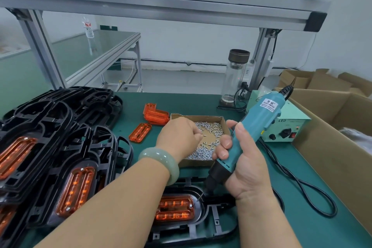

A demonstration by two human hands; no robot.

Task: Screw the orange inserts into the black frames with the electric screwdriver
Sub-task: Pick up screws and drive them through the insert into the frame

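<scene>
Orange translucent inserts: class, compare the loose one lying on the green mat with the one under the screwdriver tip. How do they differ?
The loose orange translucent insert lies bare on the green mat, angled; the fitted orange insert sits inside a black plastic frame, roughly level, with a screw showing. Both are ribbed rounded rectangles.

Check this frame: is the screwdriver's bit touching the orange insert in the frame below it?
Apart. The head view shows the bit of the screwdriver ending over black frame, beside the orange insert.
</scene>
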